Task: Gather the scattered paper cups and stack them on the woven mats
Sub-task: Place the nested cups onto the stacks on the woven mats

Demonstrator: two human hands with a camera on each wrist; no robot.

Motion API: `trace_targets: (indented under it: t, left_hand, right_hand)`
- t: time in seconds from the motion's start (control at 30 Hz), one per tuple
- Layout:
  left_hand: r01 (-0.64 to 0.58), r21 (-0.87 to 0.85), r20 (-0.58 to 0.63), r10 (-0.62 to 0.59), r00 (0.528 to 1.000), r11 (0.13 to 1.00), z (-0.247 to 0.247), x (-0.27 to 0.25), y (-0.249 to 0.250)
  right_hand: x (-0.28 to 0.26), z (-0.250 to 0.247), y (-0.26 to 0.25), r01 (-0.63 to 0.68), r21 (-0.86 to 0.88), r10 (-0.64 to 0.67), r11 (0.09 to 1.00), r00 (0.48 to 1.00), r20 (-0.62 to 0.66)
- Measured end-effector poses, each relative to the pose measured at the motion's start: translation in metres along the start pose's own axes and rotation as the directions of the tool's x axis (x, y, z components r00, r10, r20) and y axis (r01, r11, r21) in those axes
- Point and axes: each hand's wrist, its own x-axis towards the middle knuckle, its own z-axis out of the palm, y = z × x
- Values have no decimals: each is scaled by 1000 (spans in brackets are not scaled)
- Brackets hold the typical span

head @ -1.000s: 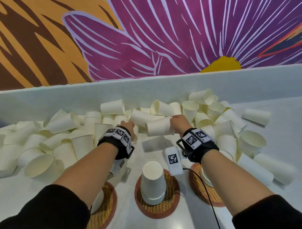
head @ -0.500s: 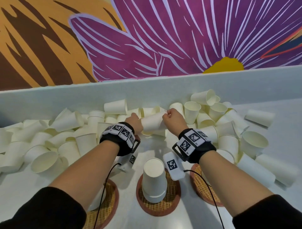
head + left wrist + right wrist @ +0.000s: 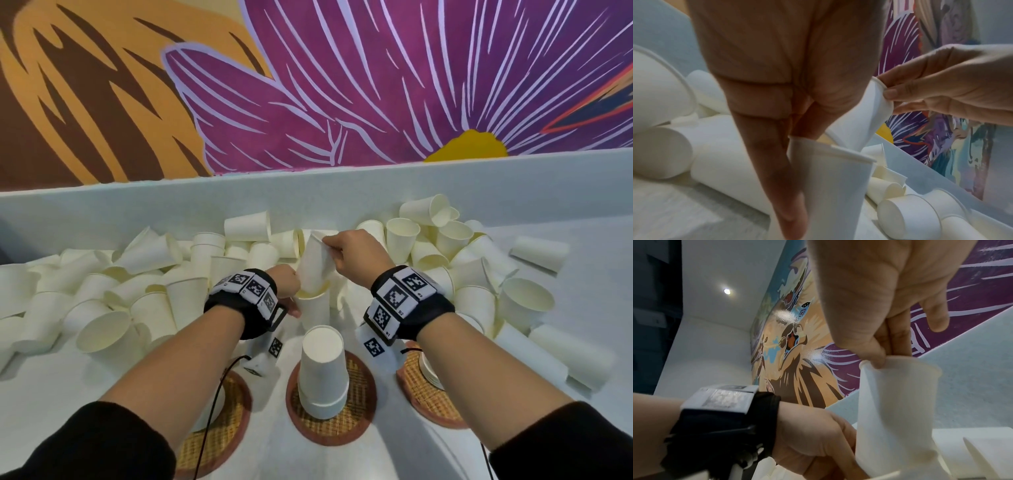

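My left hand [image 3: 291,294] grips an upright white paper cup [image 3: 313,310] by its side, just in front of the cup pile. Its fingers [image 3: 785,186] run down this lower cup [image 3: 830,186]. Above it my right hand [image 3: 329,245] pinches the rim of a second cup [image 3: 317,265] between thumb and fingers [image 3: 875,356]. That upper cup [image 3: 894,410] tilts with its base inside the lower cup's mouth. Three round woven mats lie near me: left [image 3: 222,435], middle [image 3: 359,411], right [image 3: 424,397]. An upside-down cup stack [image 3: 322,370] stands on the middle mat.
Many loose white cups [image 3: 154,301] lie scattered across the white table, left and right [image 3: 524,301] of my hands, up to a low white wall [image 3: 171,209]. Cups partly hidden by my arms sit on the left and right mats. Cables trail from both wristbands.
The cup held sideways between my hands has turned upright. My right hand has risen with the upper cup, and my left hand has dropped lower, holding a cup beneath it.
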Motion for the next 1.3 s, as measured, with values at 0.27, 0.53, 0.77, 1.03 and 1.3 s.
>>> trace_targets:
  t: [0.27,0.53,0.77,1.03,1.3]
  left_hand:
    - [-45,-196,-50,36,998,980,-11,6,2]
    - [-71,-388,35,92,995,919,-5,0,12]
    - [-312,116,-217,330,919,943,-12,28,15]
    - [-297,628,78,321,944,720,21,51,21]
    - [-269,439,-79,335,939,858,1,43,19]
  right_hand:
    - [-1,9,-4,15,36,-21,999,984,179]
    - [-15,41,8,-193,-22,173,981,816,551]
    - [-8,3,31,-413,204,320,887,871,372]
    - [-8,-21,49,-591,514,493,622,805,329]
    - [-18,-33,58,-633,671,647,385,704,293]
